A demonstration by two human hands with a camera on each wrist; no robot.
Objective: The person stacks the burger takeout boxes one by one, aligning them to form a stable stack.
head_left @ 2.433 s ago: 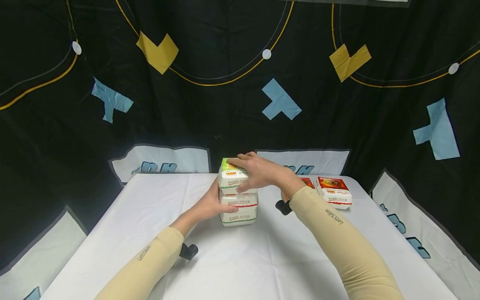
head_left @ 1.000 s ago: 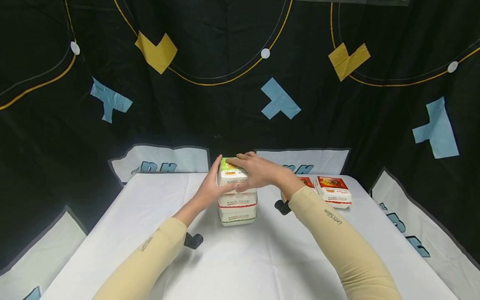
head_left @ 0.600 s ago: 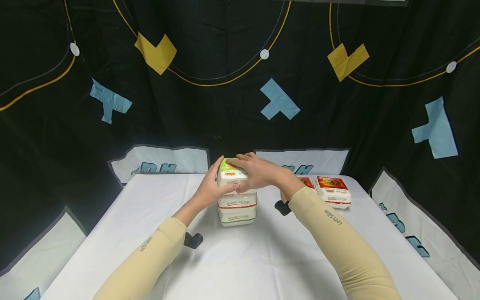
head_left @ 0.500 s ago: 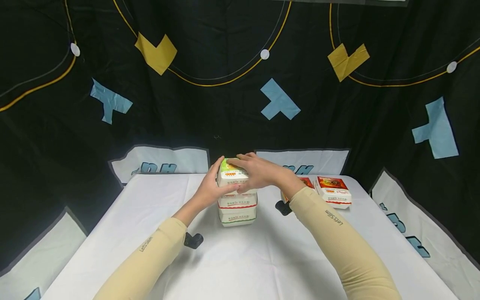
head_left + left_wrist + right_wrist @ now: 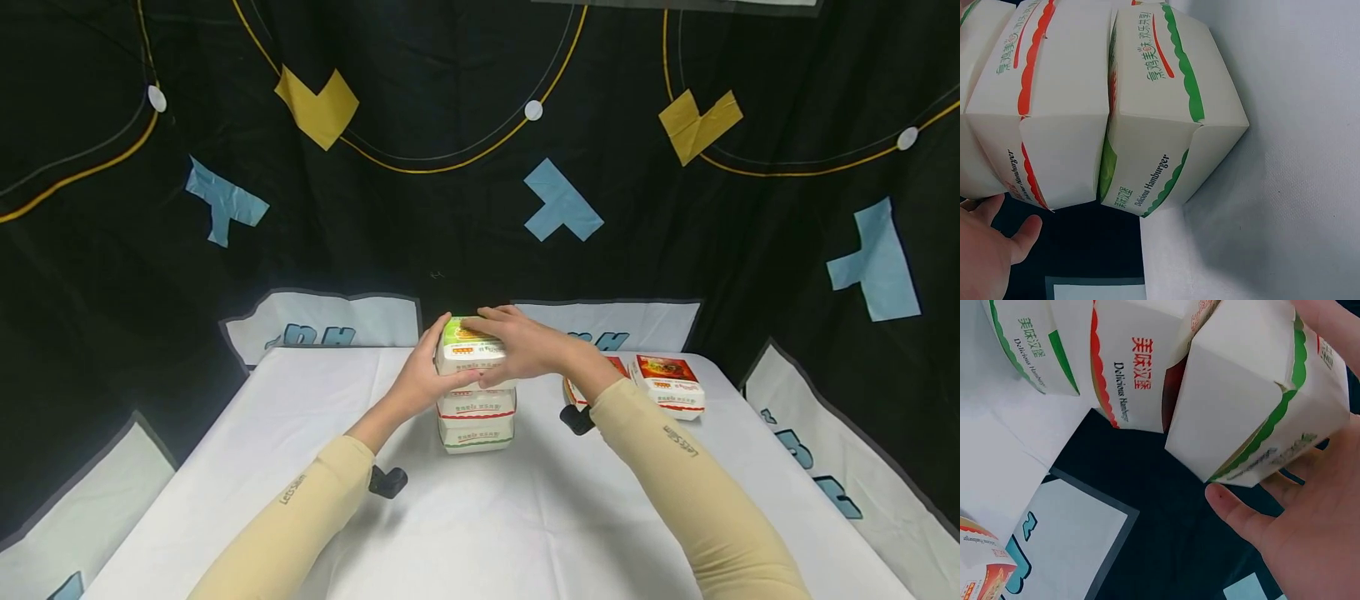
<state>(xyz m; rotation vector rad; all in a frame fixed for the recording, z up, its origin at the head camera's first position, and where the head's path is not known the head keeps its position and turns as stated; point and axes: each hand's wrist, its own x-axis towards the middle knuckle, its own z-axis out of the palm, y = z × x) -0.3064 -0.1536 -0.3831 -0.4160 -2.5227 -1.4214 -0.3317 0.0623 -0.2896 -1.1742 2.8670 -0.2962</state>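
Grip [image 5: 420,377] on box [image 5: 465,357], white tablecloth [image 5: 480,533], black curtain [image 5: 420,242]

Left sleeve [image 5: 292,521] and right sleeve [image 5: 697,492]: a matching pale yellow pair, lol

Both look snug and stretchy, with "Let's Slim" in small dark letters along the forearm. They end at the wrist, so the left hand [image 5: 418,379] and right hand [image 5: 534,346] are bare. Stubby black piece by each wrist too: left one [image 5: 387,482], right one [image 5: 577,419], both with rounded ends.
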